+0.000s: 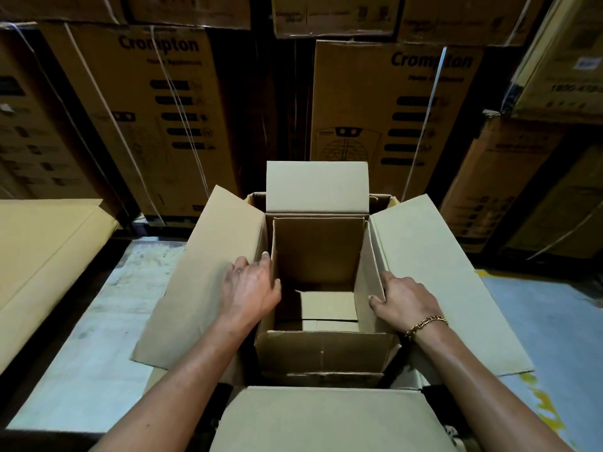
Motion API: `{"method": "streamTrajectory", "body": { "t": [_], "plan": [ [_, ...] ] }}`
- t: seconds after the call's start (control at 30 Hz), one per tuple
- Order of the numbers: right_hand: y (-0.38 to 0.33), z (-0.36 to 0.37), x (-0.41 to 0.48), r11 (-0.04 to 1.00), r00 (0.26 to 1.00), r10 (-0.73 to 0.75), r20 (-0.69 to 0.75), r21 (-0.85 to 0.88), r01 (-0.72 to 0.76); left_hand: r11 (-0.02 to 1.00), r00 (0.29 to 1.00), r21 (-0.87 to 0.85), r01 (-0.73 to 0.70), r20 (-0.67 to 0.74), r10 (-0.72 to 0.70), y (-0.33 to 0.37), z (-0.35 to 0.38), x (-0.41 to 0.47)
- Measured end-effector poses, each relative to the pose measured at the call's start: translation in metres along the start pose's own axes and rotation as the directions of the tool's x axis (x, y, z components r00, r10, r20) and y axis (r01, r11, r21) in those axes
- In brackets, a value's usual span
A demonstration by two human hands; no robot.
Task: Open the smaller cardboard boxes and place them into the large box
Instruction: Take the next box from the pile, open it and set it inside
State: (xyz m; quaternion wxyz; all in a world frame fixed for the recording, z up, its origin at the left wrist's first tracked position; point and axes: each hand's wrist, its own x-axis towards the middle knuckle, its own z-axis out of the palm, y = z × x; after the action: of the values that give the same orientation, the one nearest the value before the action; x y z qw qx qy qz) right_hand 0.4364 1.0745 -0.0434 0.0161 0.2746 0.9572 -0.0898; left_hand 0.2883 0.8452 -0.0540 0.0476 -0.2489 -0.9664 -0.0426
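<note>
- Head view: the small box (318,249) stands upright and open inside the large box (440,272), toward its far side. Its far flap stands up and its near flap is folded out toward the person.
- The right hand (404,301) grips the small box's right flap, with fingers over the top and thumb on the flap's face. The likely aim is to hold that flap out and steady the box as it settles.
- The left hand (251,288) lies against the small box's left wall, just over the large box's left flap, with its fingers slightly bent. The thumb is hidden, so I cannot tell whether it grips or only presses.
- With a hand on each side, the small box is kept square and centred, and it looks seated or very nearly so.
- The large box's left, right and near flaps are all splayed outward, which leaves its mouth open for lowering things in.
- The fit is tight at the sides, where the small box's walls run just beside the large box's walls. A dark gap shows in front of its near wall, so there is some spare room there.
- Strapped printed cartons (391,109) are stacked just behind, so there is little room on the far side.
- Flat cardboard (49,239) lies to the left, and bare floor (98,321) lies between it and the large box.
</note>
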Motion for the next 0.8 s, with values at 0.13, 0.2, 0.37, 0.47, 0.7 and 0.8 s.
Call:
{"method": "streamTrajectory", "body": {
  "t": [0.13, 0.2, 0.37, 0.47, 0.7, 0.8],
  "plan": [
    [0.005, -0.006, -0.003, 1.000, 1.000, 0.010, -0.029, 0.006, -0.010, 1.000, 1.000, -0.027, 0.010, -0.003, -0.010, -0.001, -0.003, -0.004],
    [0.009, -0.010, -0.005, 1.000, 0.999, 0.015, -0.044, 0.001, -0.015, 0.999, 1.000, -0.035, 0.003, -0.012, -0.004, -0.001, -0.007, -0.008],
    [0.012, -0.021, -0.013, 1.000, 0.996, 0.001, -0.087, 0.026, 0.001, 0.997, 0.997, -0.069, -0.029, -0.071, 0.024, -0.006, -0.015, -0.020],
    [0.003, -0.019, -0.021, 0.990, 0.982, -0.142, -0.128, -0.019, 0.140, 0.996, 0.996, -0.058, -0.066, -0.067, 0.062, -0.006, -0.018, -0.031],
    [-0.041, -0.003, -0.038, 0.890, 0.919, -0.324, 0.223, -0.256, 0.376, 0.998, 0.999, -0.046, -0.052, -0.013, 0.052, -0.007, -0.017, -0.054],
    [-0.039, -0.011, -0.053, 0.896, 0.919, -0.344, 0.193, -0.225, 0.383, 0.998, 0.999, -0.040, -0.042, 0.002, 0.042, -0.010, -0.018, -0.057]
  ]
}}
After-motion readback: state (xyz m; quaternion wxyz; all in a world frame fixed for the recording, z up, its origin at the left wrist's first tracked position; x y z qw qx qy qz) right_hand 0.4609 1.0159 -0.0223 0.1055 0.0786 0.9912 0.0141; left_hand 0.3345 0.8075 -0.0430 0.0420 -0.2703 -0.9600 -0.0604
